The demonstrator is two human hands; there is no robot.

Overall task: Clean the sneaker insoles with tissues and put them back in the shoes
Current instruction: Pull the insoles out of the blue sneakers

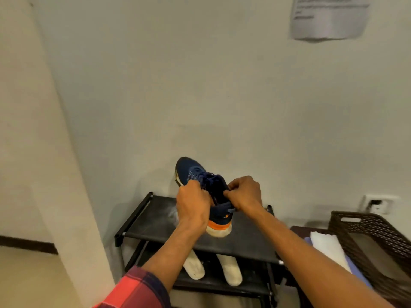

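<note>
A navy sneaker [195, 172] with a white sole and an orange heel band is held up above the top shelf of a black shoe rack [155, 221], toe pointing away toward the wall. My left hand [193, 205] grips its left side at the collar. My right hand [244, 193] pinches the tongue or collar on the right side. The inside of the shoe is hidden by my hands. On the lower shelf lie two white, foot-shaped pieces [194, 266] side by side, partly behind my left forearm; they look like insoles or shoe soles.
A dark woven basket [367, 232] stands at the right, with a white folded tissue or cloth [325, 247] on a blue one beside it. The wall is close behind the rack, with a socket [378, 204] and a paper notice [329, 16].
</note>
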